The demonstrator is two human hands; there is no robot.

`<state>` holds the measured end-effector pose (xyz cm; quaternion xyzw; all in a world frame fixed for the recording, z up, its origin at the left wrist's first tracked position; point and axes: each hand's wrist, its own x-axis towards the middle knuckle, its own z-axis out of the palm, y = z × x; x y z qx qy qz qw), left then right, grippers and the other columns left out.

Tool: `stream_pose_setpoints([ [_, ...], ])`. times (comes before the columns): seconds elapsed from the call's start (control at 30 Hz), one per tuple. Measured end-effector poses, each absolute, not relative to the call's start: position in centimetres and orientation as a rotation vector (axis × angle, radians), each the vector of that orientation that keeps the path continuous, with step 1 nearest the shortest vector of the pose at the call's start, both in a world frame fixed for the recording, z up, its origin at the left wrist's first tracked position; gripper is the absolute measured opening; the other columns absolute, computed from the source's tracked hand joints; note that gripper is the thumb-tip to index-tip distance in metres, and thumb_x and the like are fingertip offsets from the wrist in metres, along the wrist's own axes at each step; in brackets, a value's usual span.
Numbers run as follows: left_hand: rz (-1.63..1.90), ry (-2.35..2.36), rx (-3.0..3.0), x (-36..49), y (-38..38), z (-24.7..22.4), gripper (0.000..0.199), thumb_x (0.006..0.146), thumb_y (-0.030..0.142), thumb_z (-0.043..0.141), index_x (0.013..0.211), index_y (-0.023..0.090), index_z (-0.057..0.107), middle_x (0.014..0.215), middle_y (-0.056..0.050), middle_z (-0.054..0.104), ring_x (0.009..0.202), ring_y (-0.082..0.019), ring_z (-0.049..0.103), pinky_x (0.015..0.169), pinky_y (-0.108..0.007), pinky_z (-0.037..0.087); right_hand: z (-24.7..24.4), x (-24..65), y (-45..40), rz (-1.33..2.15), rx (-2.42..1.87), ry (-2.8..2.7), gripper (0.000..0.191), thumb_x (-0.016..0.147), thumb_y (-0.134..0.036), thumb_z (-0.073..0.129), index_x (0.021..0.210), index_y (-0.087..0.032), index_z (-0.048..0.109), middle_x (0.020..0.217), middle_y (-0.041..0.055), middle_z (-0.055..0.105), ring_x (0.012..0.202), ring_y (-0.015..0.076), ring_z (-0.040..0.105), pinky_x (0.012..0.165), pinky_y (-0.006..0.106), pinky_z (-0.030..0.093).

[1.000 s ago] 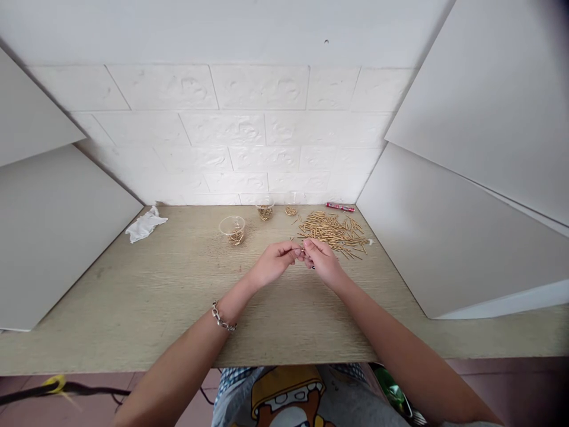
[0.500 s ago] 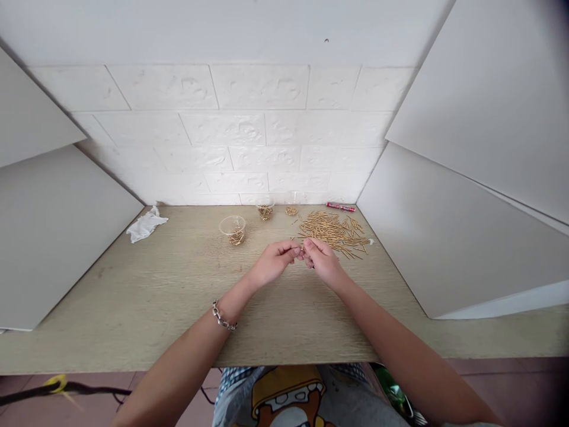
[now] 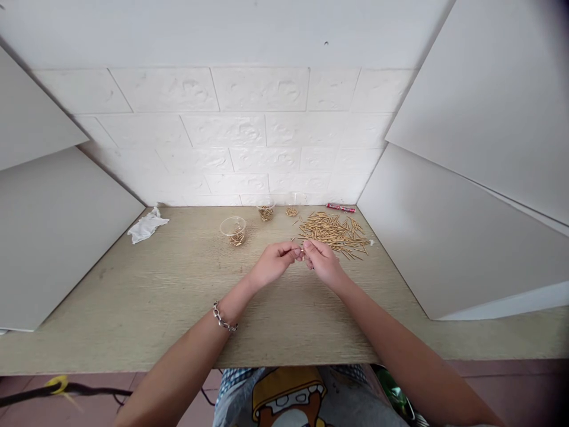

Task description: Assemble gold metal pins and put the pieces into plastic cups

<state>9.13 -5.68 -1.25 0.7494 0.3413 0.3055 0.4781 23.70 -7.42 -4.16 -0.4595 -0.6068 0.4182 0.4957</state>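
My left hand (image 3: 275, 263) and my right hand (image 3: 326, 262) meet fingertip to fingertip above the table, both closed in a pinch. Between them shows a small gold-coloured metal piece (image 3: 303, 254), mostly covered by my fingers; its exact shape is too small to tell. Just beyond my right hand lies a spread pile of thin gold-coloured metal rods (image 3: 326, 229). Up and left of my left hand stands a clear plastic cup (image 3: 233, 226) with small gold pieces in it. A second clear cup (image 3: 265, 212) of gold pieces is farther back.
Near the wall sit a small heap of gold pieces (image 3: 291, 212) and a red tube-shaped wrapper (image 3: 341, 207). Crumpled white tissue (image 3: 148, 225) lies at the left. Grey-white panels flank the table (image 3: 146, 308) on both sides, and a white brick-pattern wall (image 3: 244, 130) closes the back.
Both hands stay nearly in place, pinching at the same spot. The small gold piece between the fingertips shows a little more now. Nothing else on the table has moved.
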Motion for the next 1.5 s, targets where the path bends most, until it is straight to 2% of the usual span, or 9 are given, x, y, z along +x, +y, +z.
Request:
stream_pose_setpoints([
  [0.33, 0.817, 1.017, 2.07, 9.5, -6.4, -0.9, 0.025, 0.081, 0.027, 0.041, 0.068, 0.014, 0.059, 0.063, 0.002, 0.056, 0.059, -0.009, 0.046, 0.059, -0.02, 0.036, -4.1, 23.4, -7.8, 0.82, -1.188, -1.51, 0.039, 0.084, -0.048, 0.033, 0.058, -0.019, 0.038, 0.048, -0.0039, 0.036, 0.046, 0.0093, 0.034, 0.045, 0.023, 0.028],
  [0.67, 0.67, 0.8, 1.95, 8.5, -5.5, -0.8, 0.026, 0.082, 0.03, 0.039, 0.071, 0.013, 0.056, 0.07, 0.0, 0.058, 0.069, -0.011, 0.05, 0.067, -0.021, 0.038, -4.1, 23.6, -7.4, 1.215, -1.036, -1.479, 0.037, 0.082, -0.05, 0.035, 0.059, -0.02, 0.037, 0.044, -0.0066, 0.031, 0.038, 0.0083, 0.032, 0.041, 0.023, 0.029],
  [0.83, 0.665, 0.927, 2.15, 8.5, -5.7, -0.4, 0.026, 0.082, 0.027, 0.039, 0.067, 0.014, 0.055, 0.062, 0.003, 0.053, 0.058, -0.009, 0.043, 0.058, -0.02, 0.034, -4.3, 23.6, -7.4, 1.014, -1.165, -1.549, 0.037, 0.082, -0.046, 0.035, 0.057, -0.02, 0.035, 0.046, -0.0053, 0.033, 0.042, 0.0088, 0.033, 0.044, 0.023, 0.028],
  [1.17, 0.77, 0.999, 2.287, 9.0, -5.9, -0.9, 0.024, 0.082, 0.022, 0.038, 0.067, 0.015, 0.055, 0.066, 0.0, 0.056, 0.062, -0.011, 0.047, 0.061, -0.022, 0.034, -4.0, 23.0, -7.8, 0.627, -1.36, -1.663, 0.034, 0.084, -0.038, 0.032, 0.056, -0.02, 0.031, 0.049, -0.0038, 0.034, 0.049, 0.0106, 0.034, 0.049, 0.024, 0.025],
  [1.33, 0.828, 1.053, 1.984, 9.3, -5.6, -1.1, 0.023, 0.08, 0.027, 0.042, 0.067, 0.015, 0.056, 0.062, 0.001, 0.054, 0.059, -0.01, 0.045, 0.057, -0.022, 0.033, -3.8, 22.8, -8.1, 0.478, -1.348, -1.661, 0.031, 0.086, -0.034, 0.031, 0.059, -0.019, 0.036, 0.053, -0.003, 0.039, 0.051, 0.0108, 0.036, 0.05, 0.023, 0.027],
  [1.5, 0.944, 0.913, 1.307, 9.0, -4.8, -1.7, 0.02, 0.075, 0.033, 0.049, 0.073, 0.014, 0.055, 0.075, -0.001, 0.058, 0.053, -0.006, 0.043, 0.049, -0.019, 0.03, -3.7, 23.1, -8.2, 0.374, -1.297, -1.734, 0.016, 0.083, -0.028, 0.04, 0.072, -0.019, 0.047, 0.063, -0.0015, 0.047, 0.056, 0.011, 0.042, 0.053, 0.022, 0.032],
])
